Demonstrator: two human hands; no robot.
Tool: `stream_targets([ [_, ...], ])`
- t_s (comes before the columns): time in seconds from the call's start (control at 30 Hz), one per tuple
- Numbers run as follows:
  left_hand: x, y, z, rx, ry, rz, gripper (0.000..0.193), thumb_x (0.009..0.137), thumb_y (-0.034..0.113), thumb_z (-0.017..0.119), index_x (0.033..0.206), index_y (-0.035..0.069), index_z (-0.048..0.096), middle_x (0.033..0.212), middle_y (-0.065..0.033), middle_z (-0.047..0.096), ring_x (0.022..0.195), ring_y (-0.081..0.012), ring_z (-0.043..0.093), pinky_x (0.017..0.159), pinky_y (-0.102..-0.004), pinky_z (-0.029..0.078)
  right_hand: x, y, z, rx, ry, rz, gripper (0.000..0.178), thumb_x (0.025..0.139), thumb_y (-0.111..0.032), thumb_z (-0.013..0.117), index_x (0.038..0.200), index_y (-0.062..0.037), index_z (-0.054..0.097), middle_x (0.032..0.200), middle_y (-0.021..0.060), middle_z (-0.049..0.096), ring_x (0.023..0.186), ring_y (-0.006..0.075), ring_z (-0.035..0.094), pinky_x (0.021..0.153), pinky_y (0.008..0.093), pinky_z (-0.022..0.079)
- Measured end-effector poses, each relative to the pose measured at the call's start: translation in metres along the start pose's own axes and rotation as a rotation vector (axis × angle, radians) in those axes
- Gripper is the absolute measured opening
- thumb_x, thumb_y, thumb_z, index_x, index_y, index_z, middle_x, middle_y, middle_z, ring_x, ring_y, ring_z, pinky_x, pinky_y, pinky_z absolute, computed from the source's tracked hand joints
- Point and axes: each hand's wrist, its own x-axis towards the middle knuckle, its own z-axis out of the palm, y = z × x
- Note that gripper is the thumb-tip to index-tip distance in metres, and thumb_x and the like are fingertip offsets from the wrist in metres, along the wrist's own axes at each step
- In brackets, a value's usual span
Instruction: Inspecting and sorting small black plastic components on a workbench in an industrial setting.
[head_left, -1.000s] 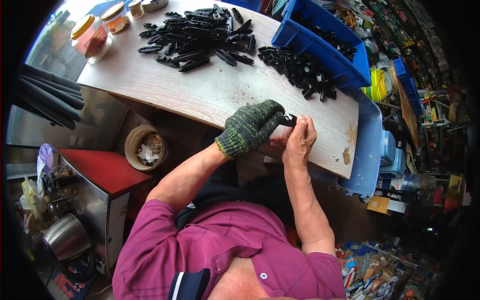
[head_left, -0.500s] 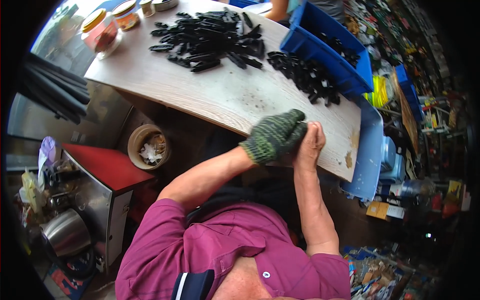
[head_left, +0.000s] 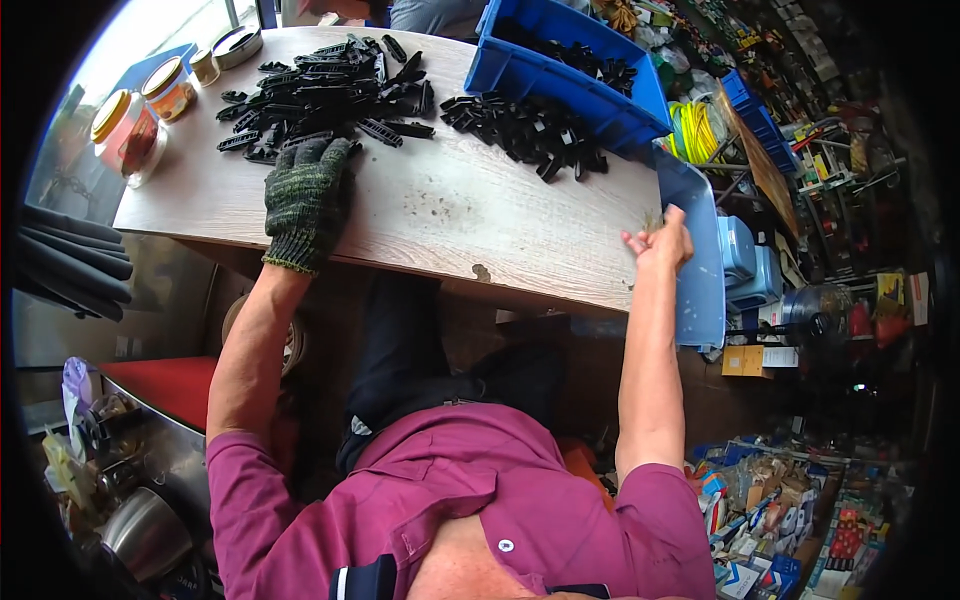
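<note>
My left hand [head_left: 308,195], in a dark green knitted glove, rests at the near edge of a pile of long black plastic parts [head_left: 325,90]. Its fingers are stretched out over the closest pieces, and the fingertips touch them. My bare right hand [head_left: 667,243] is at the right end of the table, beside the rim of a light blue bin [head_left: 705,290]. Its fingers are apart and a little blurred, and no part shows in them. Between the hands, farther back, lies a second heap of smaller black parts [head_left: 530,130].
A blue crate [head_left: 570,75] holding black parts stands at the back of the pale wooden table [head_left: 480,225]. Lidded jars [head_left: 128,135] line the left corner. Below left are a red-topped cabinet [head_left: 165,390] and a steel kettle [head_left: 148,535]. Cluttered goods fill the right side.
My hands, together at the table's near edge before, have separated. The left went left to the long-part pile; the right moved to the bin side. The view has shifted too.
</note>
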Motion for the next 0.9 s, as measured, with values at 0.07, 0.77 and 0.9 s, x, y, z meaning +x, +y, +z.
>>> stream_targets([
  [0.07,0.003,0.006,0.0,0.021,0.165,-0.006,0.026,0.09,0.02,0.06,0.115,0.012,0.066,0.113,-0.0126,0.066,0.105,-0.0359,0.06,0.086,-0.0494,0.049,-0.014,0.01,0.012,-0.082,-0.093,0.026,0.033,0.085,-0.03,0.071,0.086,-0.0016,0.054,0.055,0.0051,0.041,0.04,0.018,0.044,0.048,0.0483,0.059],
  [0.77,-0.008,0.056,0.008,-0.36,0.17,0.083,0.026,0.081,0.009,0.068,0.107,0.012,0.07,0.113,-0.0161,0.066,0.106,-0.0378,0.061,0.089,-0.0474,0.05,-0.032,0.027,0.067,-0.43,-0.49,0.069,0.022,0.084,-0.019,0.069,0.092,0.0012,0.062,0.056,0.0025,0.047,0.038,0.0124,0.043,0.043,0.0358,0.054],
  [0.9,-0.023,0.084,0.022,-0.888,0.252,-0.12,0.029,0.082,0.002,0.07,0.11,0.008,0.068,0.108,-0.015,0.067,0.094,-0.0312,0.066,0.081,-0.0404,0.055,-0.052,0.023,0.041,-0.388,-0.714,0.157,0.021,0.087,-0.021,0.068,0.089,-0.0032,0.057,0.046,0.0002,0.039,0.037,0.0149,0.046,0.048,0.0396,0.058],
])
